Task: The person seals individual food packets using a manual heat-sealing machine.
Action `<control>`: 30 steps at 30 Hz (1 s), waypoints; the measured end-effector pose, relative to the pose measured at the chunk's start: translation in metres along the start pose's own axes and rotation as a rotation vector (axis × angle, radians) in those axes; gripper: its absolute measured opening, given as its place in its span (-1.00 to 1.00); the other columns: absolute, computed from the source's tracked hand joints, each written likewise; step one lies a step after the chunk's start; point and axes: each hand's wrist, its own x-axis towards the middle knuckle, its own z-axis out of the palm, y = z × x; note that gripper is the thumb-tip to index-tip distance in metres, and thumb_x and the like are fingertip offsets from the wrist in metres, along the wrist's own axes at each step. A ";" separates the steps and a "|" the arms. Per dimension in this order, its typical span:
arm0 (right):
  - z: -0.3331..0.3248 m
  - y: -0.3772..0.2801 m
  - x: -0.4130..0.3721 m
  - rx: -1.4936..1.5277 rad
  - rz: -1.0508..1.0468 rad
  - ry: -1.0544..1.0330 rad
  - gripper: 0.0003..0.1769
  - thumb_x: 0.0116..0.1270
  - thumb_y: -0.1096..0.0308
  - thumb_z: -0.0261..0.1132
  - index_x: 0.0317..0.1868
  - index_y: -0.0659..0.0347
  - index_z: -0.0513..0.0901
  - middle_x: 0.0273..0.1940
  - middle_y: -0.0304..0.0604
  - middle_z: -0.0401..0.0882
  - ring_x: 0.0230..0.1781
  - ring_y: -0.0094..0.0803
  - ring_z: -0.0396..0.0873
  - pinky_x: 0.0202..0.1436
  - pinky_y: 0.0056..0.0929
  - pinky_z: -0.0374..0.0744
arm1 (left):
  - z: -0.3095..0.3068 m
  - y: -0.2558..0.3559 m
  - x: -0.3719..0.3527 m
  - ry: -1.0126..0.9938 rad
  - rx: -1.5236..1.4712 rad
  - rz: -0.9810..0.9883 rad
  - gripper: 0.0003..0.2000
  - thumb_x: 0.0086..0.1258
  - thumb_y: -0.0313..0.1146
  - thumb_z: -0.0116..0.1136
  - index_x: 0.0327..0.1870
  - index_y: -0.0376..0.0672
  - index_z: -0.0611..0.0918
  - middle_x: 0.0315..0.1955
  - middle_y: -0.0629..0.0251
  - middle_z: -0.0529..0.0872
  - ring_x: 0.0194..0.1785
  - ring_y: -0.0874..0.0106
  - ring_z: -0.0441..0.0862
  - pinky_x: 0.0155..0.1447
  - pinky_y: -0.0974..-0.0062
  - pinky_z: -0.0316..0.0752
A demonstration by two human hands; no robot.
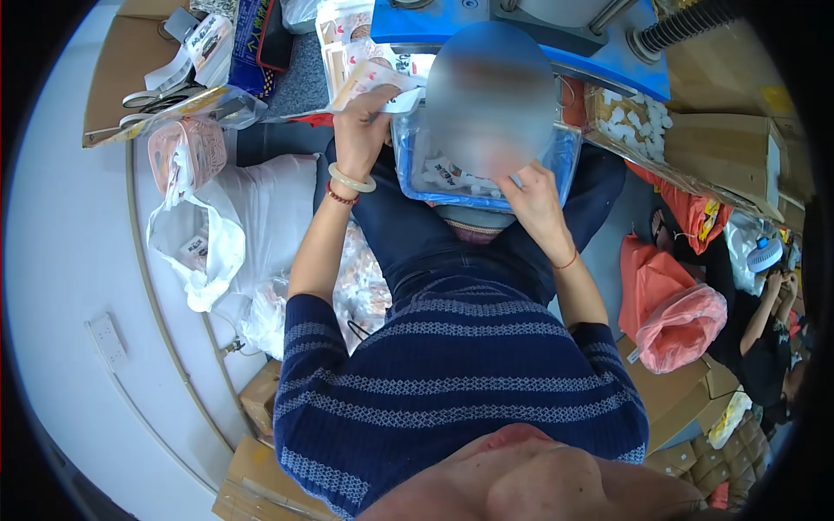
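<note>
My left hand (361, 132), with a pale bangle and a red bead bracelet, is closed on a printed plastic packet (375, 85) held up at the left of the blue basket. My right hand (537, 204) is over the right side of the blue basket (486, 205), with its fingers pinched together. A blurred oval covers what is at those fingertips, so I cannot make out what they hold. The basket rests on my lap. Several small white printed packets (445, 172) lie inside it, partly hidden by the blur.
A blue machine (599, 52) with metal posts stands ahead. At left are scissors (161, 97), a pink basket (187, 152) and a white bag (204, 252). An open box (630, 117) of white pieces and a red bag (669, 304) are at right; another person (756, 321) sits beyond.
</note>
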 end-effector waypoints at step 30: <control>-0.125 0.092 0.075 -0.999 0.185 0.186 -0.56 0.32 0.26 0.27 0.19 0.16 0.60 0.03 0.20 0.63 0.07 0.09 0.59 0.11 -0.13 0.57 | 0.090 0.037 0.009 -0.480 -1.107 -0.755 -0.74 0.42 -0.43 0.28 0.02 -0.43 0.67 -0.08 0.13 0.77 -0.07 0.42 0.74 0.07 0.45 0.63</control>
